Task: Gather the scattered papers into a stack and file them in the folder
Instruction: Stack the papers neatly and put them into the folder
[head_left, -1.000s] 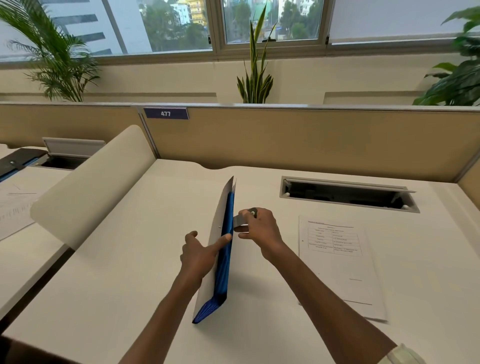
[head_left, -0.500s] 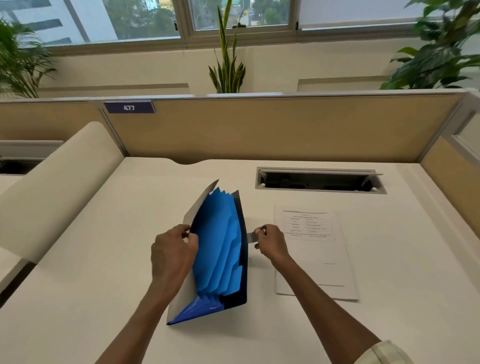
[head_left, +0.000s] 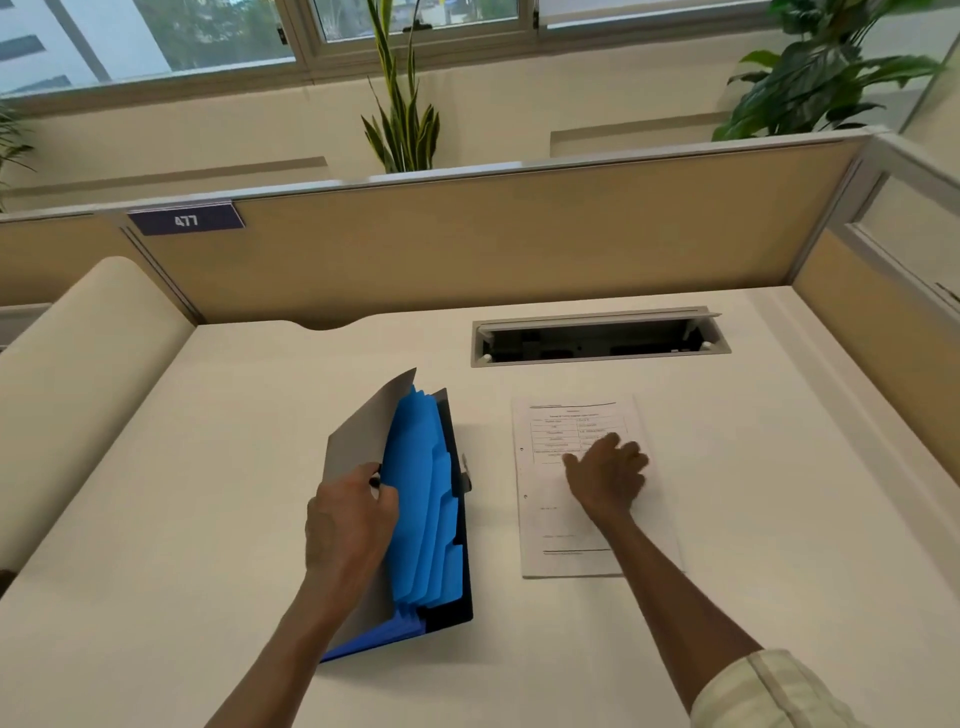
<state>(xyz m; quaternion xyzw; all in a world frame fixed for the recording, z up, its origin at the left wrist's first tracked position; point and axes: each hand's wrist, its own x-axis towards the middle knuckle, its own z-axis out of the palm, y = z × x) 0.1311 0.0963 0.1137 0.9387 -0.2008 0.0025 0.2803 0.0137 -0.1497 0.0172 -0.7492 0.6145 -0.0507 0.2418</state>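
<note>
Holding one folder (head_left: 431, 499) cover, left hand (head_left: 348, 525) grip closed; right hand (head_left: 605, 475) flat, spread on one paper stack (head_left: 576, 525).

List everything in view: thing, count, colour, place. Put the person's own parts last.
expanding folder: one, dark cover with blue dividers, held open on the desk, left of centre.
paper stack: one, white with printed table, flat on the desk right of the folder.
desk: one, white, fills the foreground.
cable tray: one, grey, lid open, set into the desk beyond the papers.
partition: tan, along the desk's far edge.
number plate: one, dark blue, reads 477, on the partition's left.
plants: at least two, green, behind the partition.
left hand: grips the folder's grey front cover.
right hand: lies flat on the paper stack.
</note>
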